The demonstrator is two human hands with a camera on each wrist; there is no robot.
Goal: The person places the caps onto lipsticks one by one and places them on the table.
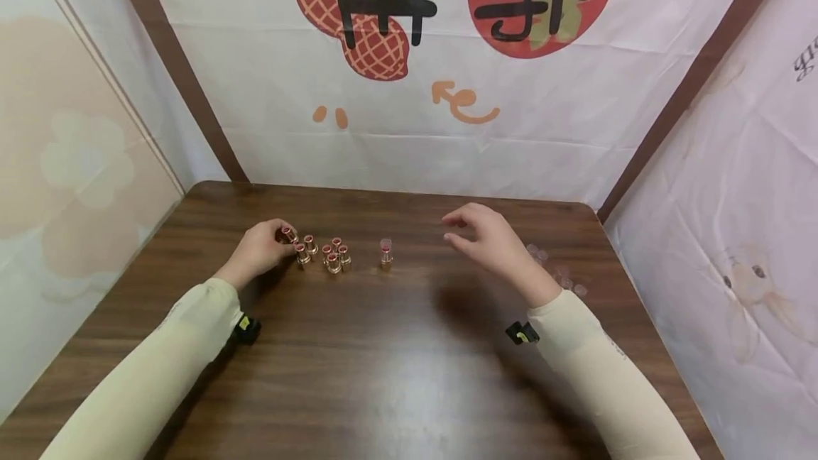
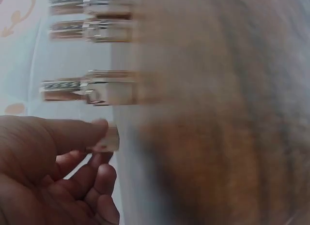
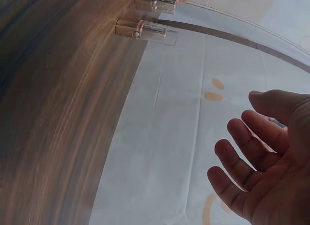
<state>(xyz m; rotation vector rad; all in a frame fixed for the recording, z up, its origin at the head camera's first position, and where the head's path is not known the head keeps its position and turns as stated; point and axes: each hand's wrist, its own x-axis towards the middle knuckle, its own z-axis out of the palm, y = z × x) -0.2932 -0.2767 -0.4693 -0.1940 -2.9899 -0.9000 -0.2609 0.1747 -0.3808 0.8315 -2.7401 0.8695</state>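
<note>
My left hand (image 1: pixel 258 248) pinches a gold lipstick (image 1: pixel 289 234) at the left of a group. In the left wrist view only the gold base (image 2: pixel 112 139) shows past the thumb; the fingers hide the rest. Close by stand several uncapped gold lipsticks (image 1: pixel 333 263) with red tips, upright on the table. One lipstick (image 1: pixel 386 255) with a clear cap on stands apart, to their right. Over the table's right half is my right hand (image 1: pixel 487 236), its fingers relaxed and spread, holding nothing. The capped lipstick (image 3: pixel 145 32) is some way off from it in the right wrist view.
Several clear caps (image 1: pixel 566 281) lie on the right side of the brown wooden table (image 1: pixel 358 346), partly behind the right forearm. White printed cloth (image 1: pixel 409 155) hangs behind the table's far edge, with more cloth at both sides.
</note>
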